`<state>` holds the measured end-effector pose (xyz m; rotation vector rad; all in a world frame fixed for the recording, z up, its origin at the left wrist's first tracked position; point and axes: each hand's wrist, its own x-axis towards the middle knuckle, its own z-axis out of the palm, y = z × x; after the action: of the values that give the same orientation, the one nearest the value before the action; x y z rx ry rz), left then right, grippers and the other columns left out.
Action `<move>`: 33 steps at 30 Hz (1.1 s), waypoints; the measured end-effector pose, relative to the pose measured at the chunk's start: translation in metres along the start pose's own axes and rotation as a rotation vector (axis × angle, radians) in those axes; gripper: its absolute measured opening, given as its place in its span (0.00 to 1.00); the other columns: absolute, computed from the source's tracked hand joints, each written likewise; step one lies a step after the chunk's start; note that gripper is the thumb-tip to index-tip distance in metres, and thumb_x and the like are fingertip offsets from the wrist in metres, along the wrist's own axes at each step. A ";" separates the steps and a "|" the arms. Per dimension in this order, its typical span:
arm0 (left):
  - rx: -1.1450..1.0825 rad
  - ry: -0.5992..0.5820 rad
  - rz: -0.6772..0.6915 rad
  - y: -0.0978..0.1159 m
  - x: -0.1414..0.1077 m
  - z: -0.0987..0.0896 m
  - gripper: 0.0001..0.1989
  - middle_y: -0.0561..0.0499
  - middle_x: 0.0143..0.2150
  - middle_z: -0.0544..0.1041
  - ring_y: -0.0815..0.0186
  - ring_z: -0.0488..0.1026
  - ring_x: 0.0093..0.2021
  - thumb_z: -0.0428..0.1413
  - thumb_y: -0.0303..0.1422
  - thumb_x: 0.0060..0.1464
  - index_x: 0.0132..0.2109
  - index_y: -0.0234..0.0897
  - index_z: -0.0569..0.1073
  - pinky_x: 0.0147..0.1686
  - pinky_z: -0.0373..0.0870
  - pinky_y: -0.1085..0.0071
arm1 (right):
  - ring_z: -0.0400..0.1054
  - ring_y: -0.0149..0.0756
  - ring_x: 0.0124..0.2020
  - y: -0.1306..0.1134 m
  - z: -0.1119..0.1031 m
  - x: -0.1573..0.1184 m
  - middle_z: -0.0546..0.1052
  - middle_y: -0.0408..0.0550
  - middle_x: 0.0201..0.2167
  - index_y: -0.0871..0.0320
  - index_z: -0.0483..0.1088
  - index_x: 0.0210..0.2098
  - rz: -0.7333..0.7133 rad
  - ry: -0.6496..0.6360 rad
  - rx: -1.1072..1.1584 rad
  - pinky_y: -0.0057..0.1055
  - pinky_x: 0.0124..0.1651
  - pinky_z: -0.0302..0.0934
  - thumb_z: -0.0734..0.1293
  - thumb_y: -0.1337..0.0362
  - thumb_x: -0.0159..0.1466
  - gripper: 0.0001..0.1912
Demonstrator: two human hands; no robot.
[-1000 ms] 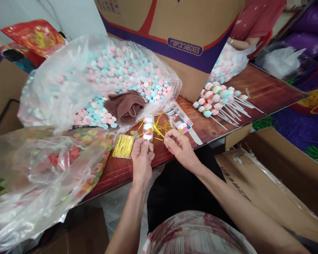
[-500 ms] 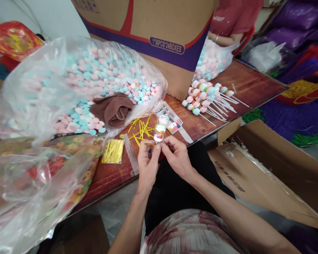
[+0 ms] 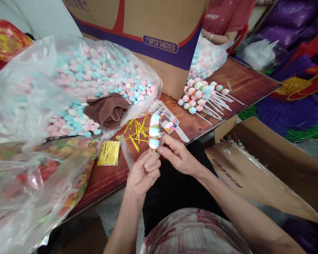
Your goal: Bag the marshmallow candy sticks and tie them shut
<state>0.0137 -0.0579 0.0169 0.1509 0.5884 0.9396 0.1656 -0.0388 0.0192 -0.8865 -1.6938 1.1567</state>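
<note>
A wrapped candy skewer (image 3: pixel 155 131) with blue, white and green pieces stands upright between my hands. My left hand (image 3: pixel 145 170) is closed around its lower end, where a bit of gold shows. The thumb and fingers of my right hand (image 3: pixel 176 153) pinch the wrapper at the skewer's lower right side. Loose gold twist ties (image 3: pixel 138 131) lie on the table just behind and left of the skewer, and a packet of gold ties (image 3: pixel 108 153) is farther left. Printed labels (image 3: pixel 166 118) rest behind my right hand.
A big clear bag of marshmallows (image 3: pixel 95 76) with a brown cloth (image 3: pixel 108 110) on it fills the back left. Unwrapped skewers (image 3: pixel 198 95) are piled at the right. Behind stands a large carton (image 3: pixel 161 21); an open box (image 3: pixel 243 169) is at lower right. Another person (image 3: pixel 225 17) sits beyond.
The skewer has been turned and raised a little, so its striped side shows. My left hand has rolled over with its fingers curled. The whole view has shifted slightly.
</note>
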 end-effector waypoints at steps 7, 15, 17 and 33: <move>0.566 0.271 0.570 -0.025 0.012 0.008 0.09 0.55 0.27 0.69 0.76 0.62 0.24 0.62 0.37 0.56 0.38 0.36 0.73 0.23 0.61 0.83 | 0.53 0.33 0.26 0.003 0.008 -0.002 0.58 0.40 0.27 0.53 0.50 0.31 0.031 0.187 -0.399 0.32 0.31 0.50 0.54 0.68 0.65 0.07; 0.496 0.287 0.477 -0.024 0.016 0.009 0.11 0.53 0.25 0.73 0.79 0.59 0.19 0.68 0.32 0.46 0.37 0.32 0.78 0.19 0.56 0.83 | 0.51 0.25 0.17 0.002 0.002 -0.003 0.63 0.36 0.24 0.55 0.58 0.32 0.428 0.119 0.199 0.25 0.20 0.51 0.59 0.63 0.64 0.05; 0.327 0.254 0.308 -0.019 0.018 0.009 0.10 0.55 0.23 0.69 0.83 0.50 0.16 0.67 0.30 0.47 0.35 0.30 0.76 0.15 0.47 0.85 | 0.51 0.24 0.16 0.003 0.002 -0.006 0.64 0.36 0.23 0.55 0.58 0.32 0.417 0.125 0.230 0.25 0.19 0.53 0.58 0.61 0.66 0.07; -0.100 0.162 -0.012 -0.015 0.018 0.016 0.07 0.57 0.26 0.66 0.83 0.54 0.16 0.62 0.24 0.54 0.34 0.31 0.70 0.13 0.50 0.86 | 0.70 0.38 0.40 0.017 -0.019 -0.013 0.77 0.51 0.39 0.53 0.73 0.39 -0.347 0.142 -0.771 0.36 0.43 0.63 0.57 0.67 0.70 0.13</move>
<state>0.0414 -0.0508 0.0175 -0.0188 0.6885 0.9733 0.1895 -0.0393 0.0028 -1.0308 -2.0925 0.1783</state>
